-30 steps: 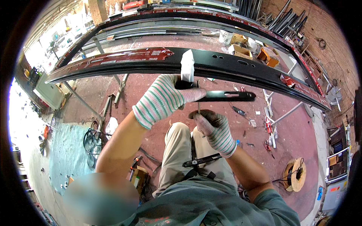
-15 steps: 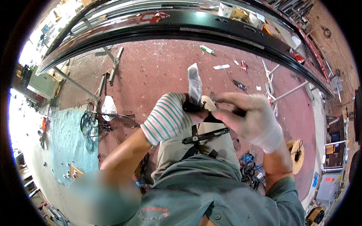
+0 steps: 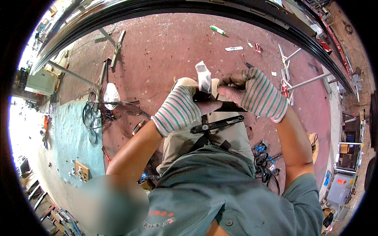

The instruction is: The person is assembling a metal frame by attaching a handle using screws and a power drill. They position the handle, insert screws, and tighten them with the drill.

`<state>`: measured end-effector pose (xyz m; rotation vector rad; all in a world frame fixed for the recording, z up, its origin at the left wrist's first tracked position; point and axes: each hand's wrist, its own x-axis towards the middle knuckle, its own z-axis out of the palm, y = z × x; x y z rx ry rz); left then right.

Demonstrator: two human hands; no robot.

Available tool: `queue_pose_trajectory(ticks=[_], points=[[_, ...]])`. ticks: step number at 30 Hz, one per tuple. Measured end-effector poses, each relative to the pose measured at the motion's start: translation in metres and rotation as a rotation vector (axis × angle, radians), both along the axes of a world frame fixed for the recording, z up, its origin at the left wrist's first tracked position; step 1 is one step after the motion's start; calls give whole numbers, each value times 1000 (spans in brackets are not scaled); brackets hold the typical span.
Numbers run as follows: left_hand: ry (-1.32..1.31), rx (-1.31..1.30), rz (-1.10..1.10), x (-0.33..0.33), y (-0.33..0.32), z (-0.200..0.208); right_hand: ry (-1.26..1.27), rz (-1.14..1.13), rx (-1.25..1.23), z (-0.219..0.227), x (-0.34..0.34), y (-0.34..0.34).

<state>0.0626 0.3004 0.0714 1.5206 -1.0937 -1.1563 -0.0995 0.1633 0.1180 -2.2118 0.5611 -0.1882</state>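
In a pink, white and green striped glove, my left hand (image 3: 183,106) is closed on a black part that has a whitish plastic sleeve (image 3: 203,78) standing up from it. The part is mostly hidden by my fingers and thumb. My right hand (image 3: 250,92), in a matching glove with darkened fingertips, pinches at the right end of the part. What lies between those fingertips is too small to make out. Beneath both hands, over my lap, is a black slotted bar (image 3: 218,124) with a round fitting near its left end.
A long black metal profile (image 3: 165,8) spans the far side on metal trestles (image 3: 117,51). On the red floor lie a green-and-white tube (image 3: 217,30), a white strip (image 3: 234,48) and a white bag (image 3: 112,96). Tangled black cables (image 3: 264,163) lie to the right of my legs.
My right hand has turned over, its fingers now drawn together, and has moved slightly up and left. My left hand keeps its grip. The view has tipped downward, so the black profile sits higher.
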Motion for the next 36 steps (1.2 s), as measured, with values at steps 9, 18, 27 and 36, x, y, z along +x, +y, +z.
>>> queue_pose_trajectory(ticks=[9, 18, 27, 36], points=[[25, 267, -94, -15, 11, -65, 49, -139, 3, 3, 2, -26], [-913, 322, -149, -35, 50, -102, -10, -130, 208, -29, -6, -28], [27, 121, -35, -7, 26, -25, 88, 78, 384, -22, 14, -29], [246, 111, -4, -7, 6, -45, 87, 88, 511, -36, 29, -17]])
